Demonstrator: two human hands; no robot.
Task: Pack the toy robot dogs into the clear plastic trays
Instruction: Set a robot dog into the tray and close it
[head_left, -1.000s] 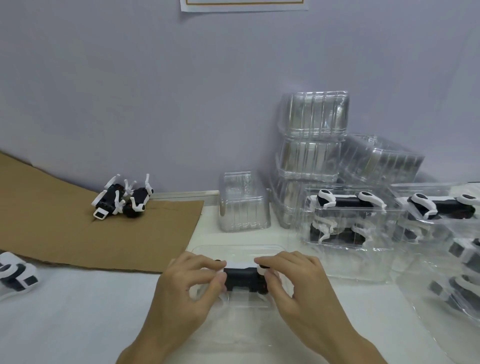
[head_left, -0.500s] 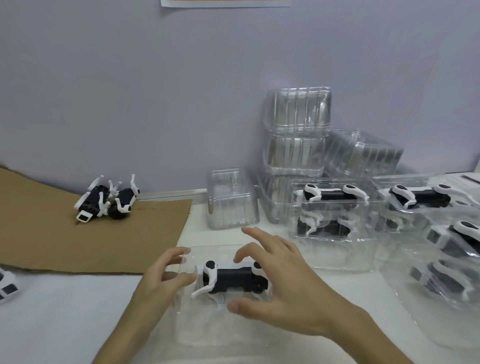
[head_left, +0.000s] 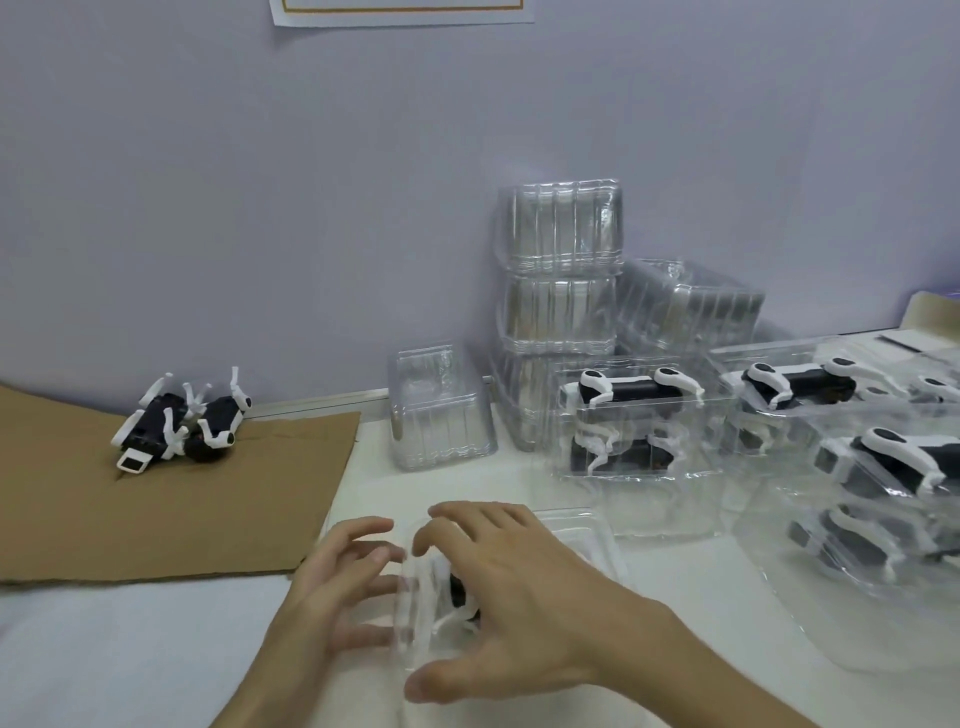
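Two hands of mine hover low over one clear plastic tray (head_left: 589, 530) that sits on the white table top (head_left: 130, 654) right in front of me. Inside it lies a black and white toy robot dog (head_left: 458, 592), mostly hidden under my palm, its white legs showing at the tray's left end. My left hand (head_left: 332, 587) is spread wide, the fingers nearly straight and their tips against the tray's left wall, holding nothing. My right hand (head_left: 519, 597) arches across the top of the tray, fingers fanned toward the far edge and thumb reaching along the near side; I cannot tell whether it really grips the plastic. To the left, two more black and white toy dogs (head_left: 182, 421) lie tangled together on a brown cardboard sheet (head_left: 182, 514). Against the wall stands a stack of empty clear trays (head_left: 561, 312), one single empty tray (head_left: 439, 405) beside it, and to the right several filled trays (head_left: 628, 421) with dogs inside.
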